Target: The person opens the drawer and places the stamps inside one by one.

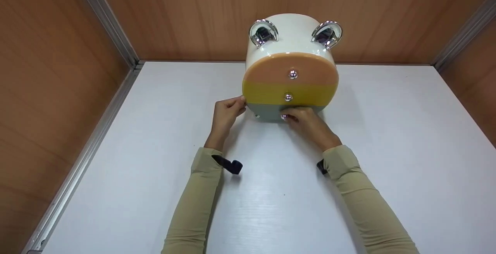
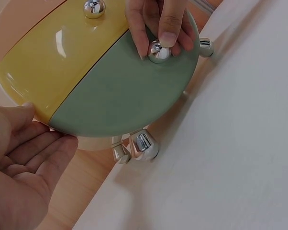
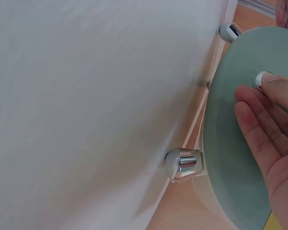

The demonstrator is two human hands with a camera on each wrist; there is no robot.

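Head view: a round white drawer chest [image 1: 290, 33] with two chrome loops on top stands on the white counter [image 1: 387, 149], near the back wooden wall.
Drawer fronts: peach on top, yellow in the middle, green drawer [image 1: 267, 111] at the bottom, each with a chrome knob.
Right hand [image 1: 308, 124]: thumb and forefinger narrow, pinching the bottom knob [image 2: 158, 51]; the left wrist view shows the fingers [image 2: 170, 28] closed round it.
Left hand [image 1: 226, 112]: fingers nearly straight and close together, fingertips resting against the chest's left edge where yellow meets green; it grips nothing.
Feet: small chrome feet [image 2: 143, 146] sit on the counter under the green front.
Risk: the knob is small and glossy, so a pinch this light could slip off it.
Risk: the chest stands on little smooth feet, so a pull on the knob could drag or tip the whole body forward if the left hand's bracing touch is too weak.
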